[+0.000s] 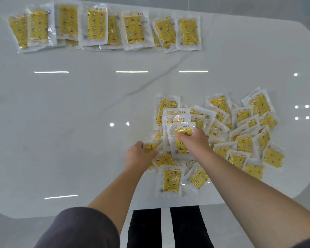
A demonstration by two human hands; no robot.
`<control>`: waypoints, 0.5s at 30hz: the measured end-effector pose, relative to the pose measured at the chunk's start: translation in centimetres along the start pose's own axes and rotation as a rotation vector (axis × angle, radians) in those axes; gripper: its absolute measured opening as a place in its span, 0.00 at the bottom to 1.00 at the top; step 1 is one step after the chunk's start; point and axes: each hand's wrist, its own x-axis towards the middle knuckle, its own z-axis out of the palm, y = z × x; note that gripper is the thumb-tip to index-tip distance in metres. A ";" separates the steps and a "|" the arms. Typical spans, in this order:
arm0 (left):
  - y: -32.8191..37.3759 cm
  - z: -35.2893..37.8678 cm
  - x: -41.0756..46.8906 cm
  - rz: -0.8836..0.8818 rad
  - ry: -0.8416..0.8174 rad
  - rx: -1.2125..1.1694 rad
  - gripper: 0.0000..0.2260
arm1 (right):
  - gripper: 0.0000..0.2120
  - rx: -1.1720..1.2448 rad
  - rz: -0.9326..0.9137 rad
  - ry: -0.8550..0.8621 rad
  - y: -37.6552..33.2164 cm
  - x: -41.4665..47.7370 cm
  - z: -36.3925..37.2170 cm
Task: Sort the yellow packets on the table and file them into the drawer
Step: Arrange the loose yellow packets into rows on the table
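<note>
Yellow packets (243, 138) lie heaped at our side of the white table (79, 104).
Our right hand (195, 140) clamps a fanned stack (181, 138), seemingly to square it; our left hand (139, 155) pinches another packet (151, 147), likely to add. A sorted row (104, 29) waits opposite; no drawer shows.

One table (79, 104) holds yellow packets (97, 24) in two groups: about ten in a row at eleven o'clock and roughly thirty in a heap (243, 140) at four o'clock. Two hands: left hand (140, 155), right hand (195, 138).
</note>
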 end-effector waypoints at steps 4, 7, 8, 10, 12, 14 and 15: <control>0.0 0.8 -1.0 0.042 -0.080 -0.041 0.24 | 0.31 -0.048 -0.031 0.014 0.0 0.1 -0.1; -0.4 1.5 -1.3 0.101 -0.022 -0.106 0.19 | 0.29 -0.078 -0.063 0.035 -0.2 0.2 -0.3; -0.4 1.5 -1.3 0.124 0.002 -0.112 0.17 | 0.29 -0.072 -0.072 0.035 -0.1 0.4 -0.3; -0.4 0.9 -1.0 0.156 0.045 -0.125 0.13 | 0.30 -0.035 -0.081 0.024 -0.3 0.4 -0.9; -0.5 -0.7 -0.4 0.152 0.103 -0.126 0.10 | 0.31 0.029 -0.075 -0.017 -0.6 0.5 -1.6; -0.6 -3.2 0.3 0.112 0.124 -0.215 0.06 | 0.29 0.096 -0.049 -0.088 -0.8 0.3 -2.3; -0.5 -4.6 0.5 0.095 0.110 -0.302 0.05 | 0.29 0.115 -0.038 -0.128 -0.8 0.5 -2.4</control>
